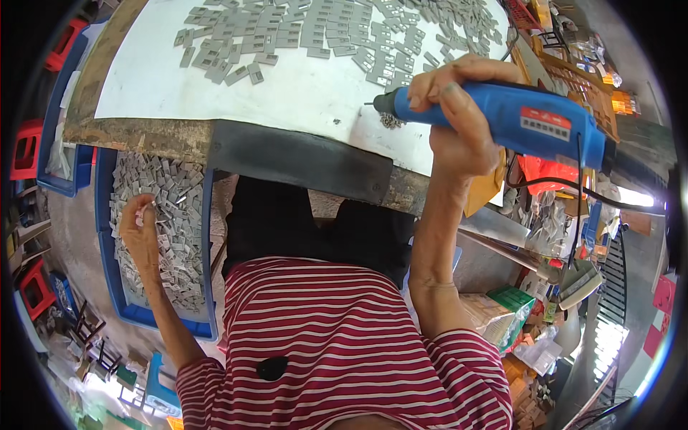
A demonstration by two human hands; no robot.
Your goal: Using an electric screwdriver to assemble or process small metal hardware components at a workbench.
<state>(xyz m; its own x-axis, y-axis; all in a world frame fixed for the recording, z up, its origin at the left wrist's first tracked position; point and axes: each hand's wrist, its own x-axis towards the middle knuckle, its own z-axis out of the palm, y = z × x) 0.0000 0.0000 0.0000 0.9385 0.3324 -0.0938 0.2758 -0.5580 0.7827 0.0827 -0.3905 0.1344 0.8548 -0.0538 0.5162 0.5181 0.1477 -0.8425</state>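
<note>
My right hand [464, 107] is wrapped round a blue electric screwdriver [512, 118], held level above the table with its bit pointing left. Beneath its dark nose lies a small heap of screws [390, 121] on the white sheet. My left hand [140, 228] is over a blue bin [104, 251] at the left, its fingers curled together; whatever they hold is too small to make out. Small grey rectangular parts [175, 265] fill this bin. More grey parts with little slots [287, 32] lie in rows across the far side of the sheet.
The worktable's worn wooden edge [165, 140] carries a dark strip [301, 159] in front of me. A black cable [559, 182] runs from the right. Red stools [27, 149] stand at the left; boxes [487, 315] and bagged goods crowd the right.
</note>
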